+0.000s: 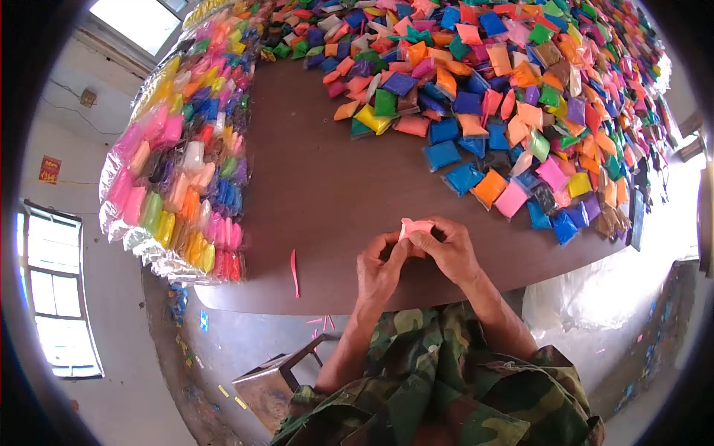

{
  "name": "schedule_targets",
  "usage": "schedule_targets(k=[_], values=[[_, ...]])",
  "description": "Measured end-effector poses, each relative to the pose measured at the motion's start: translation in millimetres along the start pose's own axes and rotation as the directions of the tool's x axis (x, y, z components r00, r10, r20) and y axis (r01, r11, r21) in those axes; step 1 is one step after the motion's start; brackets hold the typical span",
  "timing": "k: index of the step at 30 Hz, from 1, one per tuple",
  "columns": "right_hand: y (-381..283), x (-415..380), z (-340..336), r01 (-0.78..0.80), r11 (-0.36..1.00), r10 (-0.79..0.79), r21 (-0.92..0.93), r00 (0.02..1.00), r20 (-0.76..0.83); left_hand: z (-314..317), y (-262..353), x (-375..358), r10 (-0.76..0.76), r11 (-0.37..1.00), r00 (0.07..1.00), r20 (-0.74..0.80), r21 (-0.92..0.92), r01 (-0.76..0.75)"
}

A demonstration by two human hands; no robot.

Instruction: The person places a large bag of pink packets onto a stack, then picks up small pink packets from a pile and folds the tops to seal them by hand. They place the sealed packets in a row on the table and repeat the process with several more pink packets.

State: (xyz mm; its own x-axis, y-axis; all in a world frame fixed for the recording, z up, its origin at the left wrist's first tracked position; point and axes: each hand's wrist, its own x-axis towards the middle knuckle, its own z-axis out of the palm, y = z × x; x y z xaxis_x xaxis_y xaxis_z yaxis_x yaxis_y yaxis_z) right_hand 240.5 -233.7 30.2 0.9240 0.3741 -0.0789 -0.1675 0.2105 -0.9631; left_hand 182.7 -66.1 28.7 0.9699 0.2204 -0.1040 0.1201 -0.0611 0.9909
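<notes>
Both of my hands meet over the near part of the brown table, pinching a small pink packet (418, 226) between thumbs and fingers. My left hand (381, 266) grips its left end, and my right hand (448, 249) grips its right side. The fingers cover most of the packet, so its full shape is hidden. To the left of my hands a thin pink plastic tool (294, 273), like a small modelling knife, lies flat on the table.
A large heap of coloured packets (467, 178) spreads across the back and right of the table (297, 163). Clear bags packed with rows of coloured packets (178, 178) line the left side. A stool (271, 383) stands below the near edge.
</notes>
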Motion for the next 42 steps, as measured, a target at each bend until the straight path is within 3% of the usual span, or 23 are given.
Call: schedule_targets(k=[3, 6, 9, 13, 16, 19, 23, 26, 29, 31, 37, 40, 42], values=[[5, 5, 2, 0.017, 1.000, -0.017, -0.024, 1.000, 0.002, 7, -1, 2, -0.043, 0.996, 0.996, -0.078, -0.077, 0.037], [6, 10, 2, 0.053, 0.993, -0.054, -0.102, 0.998, -0.011, 13, -2, 3, 0.005, 0.994, 0.991, -0.136, -0.112, -0.020], [8, 5, 4, 0.071, 0.990, -0.075, -0.123, 0.997, -0.027, 12, 4, 3, -0.078, 0.993, 0.991, -0.107, -0.101, 0.067], [2, 1, 2, 0.078, 0.987, -0.083, -0.140, 0.996, -0.031, 3, 15, 0, -0.051, 0.982, 0.999, -0.008, -0.183, 0.048], [4, 2, 0, 0.093, 0.981, -0.095, -0.172, 0.995, -0.007, 3, 19, 2, -0.017, 0.966, 0.998, -0.062, -0.260, 0.000], [9, 3, -3, 0.088, 0.972, -0.080, -0.217, 0.996, 0.047, -2, 5, 7, -0.024, 0.986, 0.998, -0.064, -0.166, 0.014], [11, 3, -2, 0.145, 0.915, -0.124, -0.375, 0.989, 0.080, -3, -6, 11, -0.004, 0.984, 0.995, -0.104, -0.178, -0.015], [9, 2, 2, 0.175, 0.911, -0.160, -0.374, 0.985, 0.070, -5, -7, 10, -0.022, 0.969, 0.996, -0.081, -0.247, 0.001], [17, 3, -4, 0.142, 0.951, -0.118, -0.277, 0.988, 0.100, -9, 1, 10, -0.065, 0.957, 0.998, -0.026, -0.284, 0.055], [3, 2, -4, 0.091, 0.941, -0.057, -0.326, 0.992, 0.112, -8, 6, 11, -0.063, 0.947, 0.998, -0.007, -0.315, 0.058], [0, 3, -1, 0.063, 0.948, -0.010, -0.313, 0.986, 0.168, -21, -1, 15, 0.039, 0.998, 0.998, 0.057, -0.056, -0.035], [-2, 4, -2, 0.081, 0.902, -0.005, -0.425, 0.984, 0.177, -21, 10, 13, -0.051, 0.991, 0.993, 0.102, -0.114, 0.063], [-5, 3, 0, 0.093, 0.874, -0.014, -0.476, 0.986, 0.168, -18, 6, 15, -0.030, 0.998, 0.999, 0.015, -0.052, 0.030]])
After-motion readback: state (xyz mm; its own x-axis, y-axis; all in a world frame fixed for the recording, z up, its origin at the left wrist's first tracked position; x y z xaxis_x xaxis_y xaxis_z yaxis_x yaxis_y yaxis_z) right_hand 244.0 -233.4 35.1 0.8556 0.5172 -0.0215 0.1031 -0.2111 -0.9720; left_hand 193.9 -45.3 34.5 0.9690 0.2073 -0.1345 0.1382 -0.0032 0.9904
